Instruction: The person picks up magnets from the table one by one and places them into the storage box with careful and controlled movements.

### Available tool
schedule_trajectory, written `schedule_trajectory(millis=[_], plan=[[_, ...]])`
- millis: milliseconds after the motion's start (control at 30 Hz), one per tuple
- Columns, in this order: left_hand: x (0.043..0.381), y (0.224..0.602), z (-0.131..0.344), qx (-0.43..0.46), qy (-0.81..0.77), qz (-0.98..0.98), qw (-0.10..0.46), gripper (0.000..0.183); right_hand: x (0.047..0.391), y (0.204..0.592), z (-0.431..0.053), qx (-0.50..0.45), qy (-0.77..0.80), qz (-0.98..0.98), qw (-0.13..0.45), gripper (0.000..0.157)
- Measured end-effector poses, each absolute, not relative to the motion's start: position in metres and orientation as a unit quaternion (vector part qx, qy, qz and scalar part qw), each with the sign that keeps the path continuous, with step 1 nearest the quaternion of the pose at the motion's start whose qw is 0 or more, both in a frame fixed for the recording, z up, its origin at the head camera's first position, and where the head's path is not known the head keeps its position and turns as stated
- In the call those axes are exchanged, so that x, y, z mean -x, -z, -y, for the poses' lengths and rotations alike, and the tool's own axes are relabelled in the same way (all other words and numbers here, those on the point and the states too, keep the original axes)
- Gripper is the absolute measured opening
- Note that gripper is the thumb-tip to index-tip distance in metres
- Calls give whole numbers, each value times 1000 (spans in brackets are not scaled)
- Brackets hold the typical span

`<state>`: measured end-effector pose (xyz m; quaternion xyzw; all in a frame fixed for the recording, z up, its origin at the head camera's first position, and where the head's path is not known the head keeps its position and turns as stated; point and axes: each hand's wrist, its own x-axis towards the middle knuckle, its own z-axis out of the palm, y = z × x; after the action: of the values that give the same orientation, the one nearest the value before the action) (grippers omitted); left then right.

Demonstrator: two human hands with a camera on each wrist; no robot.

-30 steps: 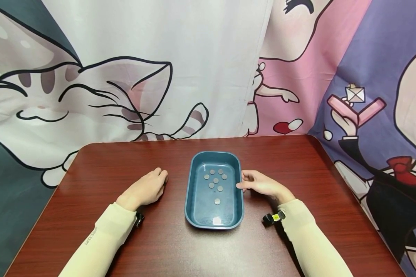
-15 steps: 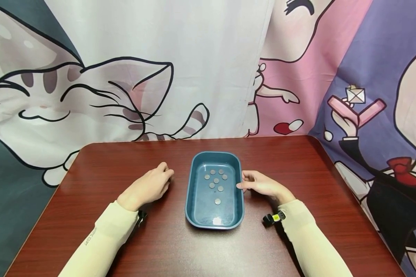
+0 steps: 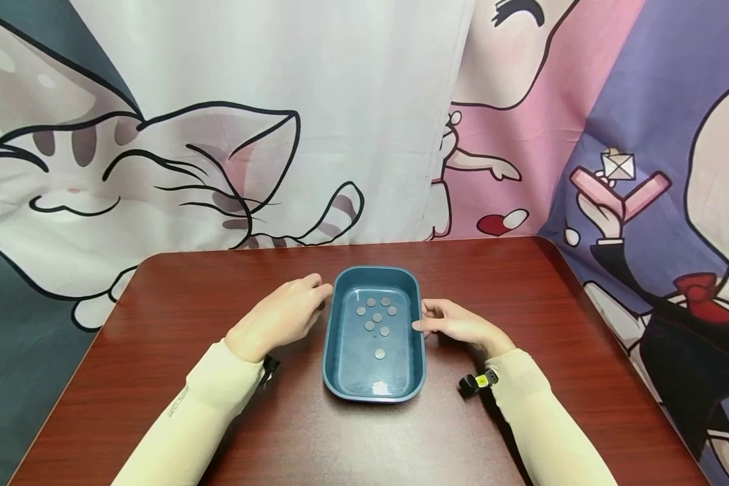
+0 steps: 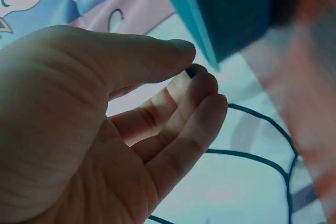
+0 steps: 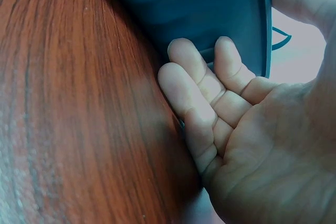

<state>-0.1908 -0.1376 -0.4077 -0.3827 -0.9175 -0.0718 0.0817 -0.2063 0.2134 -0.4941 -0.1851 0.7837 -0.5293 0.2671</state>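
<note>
A blue rectangular tray (image 3: 373, 391) stands on the table, with several small round silver coins (image 3: 377, 317) lying on its floor. My right hand (image 3: 458, 322) grips the tray's right side: the thumb lies over the rim, and the curled fingers (image 5: 184, 61) press against the outer wall, low by the tabletop. At the far left corner is my left hand (image 3: 285, 314), its fingertips right beside the rim. In the left wrist view its thumb and loosely bent fingers (image 4: 184, 124) come near each other just below the tray's edge, with a dark sliver showing between them.
The reddish-brown wooden table (image 3: 267, 432) extends around the tray. Behind it hangs a curtain (image 3: 370, 121) printed with cartoon figures. Black wrist cameras (image 3: 475, 385) sit at both cuffs, the right one low over the tabletop.
My left hand has moved right and away from me, from the tabletop to the tray's left rim, its fingers loosening. The right hand, tray and coins stay in place.
</note>
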Motion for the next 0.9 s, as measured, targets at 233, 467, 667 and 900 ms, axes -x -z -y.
schedule_trajectory(millis=[233,467,667,900], plan=[[191,390,104,413,82,905,67,15,208,491,-214,193,534,-777,271,23],[198,393,66,417,72,906,-3,8,207,491,-215,185,530,-781,273,23],[208,404,44,412,69,907,-59,11,206,492,-215,184,536,-777,276,23],[215,414,23,414,52,903,-101,10,206,493,-215,196,542,-768,278,23]])
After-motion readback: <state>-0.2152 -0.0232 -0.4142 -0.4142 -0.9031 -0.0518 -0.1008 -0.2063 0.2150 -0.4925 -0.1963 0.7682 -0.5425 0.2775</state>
